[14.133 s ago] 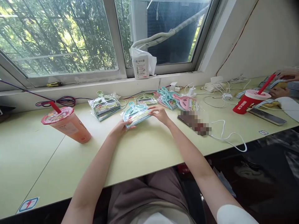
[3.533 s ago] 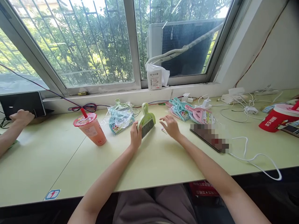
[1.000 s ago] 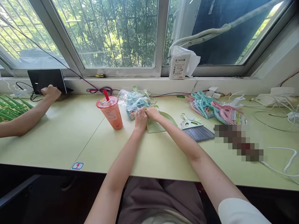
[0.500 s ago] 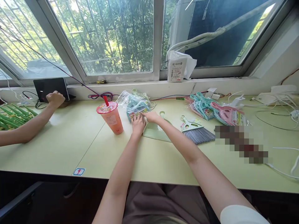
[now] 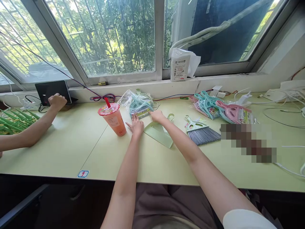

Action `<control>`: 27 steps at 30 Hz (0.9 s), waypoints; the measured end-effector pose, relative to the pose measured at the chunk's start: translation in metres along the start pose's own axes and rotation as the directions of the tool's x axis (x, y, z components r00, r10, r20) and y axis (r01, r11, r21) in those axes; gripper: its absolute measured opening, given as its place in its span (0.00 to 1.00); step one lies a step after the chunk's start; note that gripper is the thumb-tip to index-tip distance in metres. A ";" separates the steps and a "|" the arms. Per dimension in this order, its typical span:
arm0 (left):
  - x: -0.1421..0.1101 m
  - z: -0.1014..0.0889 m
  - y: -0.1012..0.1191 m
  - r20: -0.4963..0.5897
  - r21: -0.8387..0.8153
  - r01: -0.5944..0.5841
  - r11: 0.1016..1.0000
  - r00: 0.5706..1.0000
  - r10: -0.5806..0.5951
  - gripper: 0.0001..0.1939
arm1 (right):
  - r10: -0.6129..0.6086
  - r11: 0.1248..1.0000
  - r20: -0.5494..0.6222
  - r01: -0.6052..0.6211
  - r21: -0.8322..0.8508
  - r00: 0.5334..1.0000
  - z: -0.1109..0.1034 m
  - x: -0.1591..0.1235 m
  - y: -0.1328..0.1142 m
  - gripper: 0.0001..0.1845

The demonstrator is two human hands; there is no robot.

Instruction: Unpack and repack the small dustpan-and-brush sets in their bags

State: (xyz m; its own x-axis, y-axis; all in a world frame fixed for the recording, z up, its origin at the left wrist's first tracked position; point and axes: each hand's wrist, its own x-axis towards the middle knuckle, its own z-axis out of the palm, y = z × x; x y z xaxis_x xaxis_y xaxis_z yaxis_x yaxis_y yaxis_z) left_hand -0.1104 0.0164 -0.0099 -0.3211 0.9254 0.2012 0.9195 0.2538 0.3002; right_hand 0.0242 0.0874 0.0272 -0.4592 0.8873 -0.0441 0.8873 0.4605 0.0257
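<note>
My left hand (image 5: 135, 125) lies flat on the pale green table (image 5: 71, 140) with its fingers spread, holding nothing, just in front of a pile of bagged teal brush sets (image 5: 138, 104). My right hand (image 5: 157, 115) grips the back edge of a light green dustpan (image 5: 160, 136) beside its loop handle. The dustpan lies on the table, mouth toward me. A small green brush with grey bristles (image 5: 201, 131) lies loose to its right.
An orange drink cup with a red straw (image 5: 112, 119) stands just left of my left hand. Teal and pink bagged sets (image 5: 215, 108) lie at the right, with a blurred flat object (image 5: 247, 143) and white cables (image 5: 281, 105) beyond. A co-worker's fist (image 5: 57, 101) rests by a black device (image 5: 52, 90).
My right hand has turned and pulled the dustpan nearer since half a second ago. My left hand has come off the bagged pile and spread flat on the table.
</note>
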 end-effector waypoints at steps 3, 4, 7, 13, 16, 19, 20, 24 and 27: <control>0.001 0.001 0.000 -0.010 -0.020 0.015 1.000 1.000 -0.016 0.31 | 0.027 1.000 0.013 -0.027 -0.002 1.000 0.001 0.001 0.007 0.31; 0.001 0.001 0.000 -0.012 -0.023 0.017 1.000 1.000 -0.017 0.31 | 0.032 0.999 0.017 -0.032 -0.004 0.999 0.001 0.002 0.008 0.31; 0.003 0.003 0.000 -0.021 -0.034 0.006 0.999 1.000 -0.007 0.31 | 0.032 0.999 0.023 -0.032 -0.019 0.999 0.001 0.003 0.008 0.31; 0.004 0.007 -0.002 -0.072 -0.030 -0.017 0.999 0.997 0.015 0.30 | -0.059 0.997 0.003 0.059 -0.055 0.998 -0.007 0.005 -0.013 0.31; 0.004 0.008 -0.003 -0.114 0.012 -0.040 0.999 0.993 0.041 0.29 | -0.138 0.988 -0.013 0.136 -0.069 0.990 -0.012 0.009 -0.029 0.32; 0.002 0.006 -0.003 -0.133 0.068 -0.012 0.998 0.991 0.021 0.29 | -0.134 0.988 -0.007 0.133 -0.079 0.991 -0.013 0.013 -0.034 0.31; 0.002 0.005 -0.002 -0.129 0.077 0.011 0.997 0.992 -0.001 0.29 | -0.111 0.991 -0.005 0.110 -0.081 0.994 -0.014 0.013 -0.032 0.30; 0.000 0.000 0.000 -0.102 0.091 0.071 0.993 0.993 -0.062 0.28 | 0.020 0.996 0.015 -0.018 -0.086 1.000 -0.014 0.014 -0.010 0.27; -0.002 -0.002 0.002 -0.085 0.107 0.044 0.993 0.996 -0.035 0.27 | 0.075 0.995 0.034 -0.072 -0.074 0.997 -0.013 0.014 0.002 0.29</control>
State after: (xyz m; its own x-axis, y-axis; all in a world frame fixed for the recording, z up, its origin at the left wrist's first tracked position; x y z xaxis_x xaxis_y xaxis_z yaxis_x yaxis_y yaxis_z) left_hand -0.1087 0.0147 -0.0082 -0.3709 0.8889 0.2689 0.9235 0.3226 0.2074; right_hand 0.0194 0.1013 0.0396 -0.3897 0.9178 -0.0761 0.9125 0.3959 0.1028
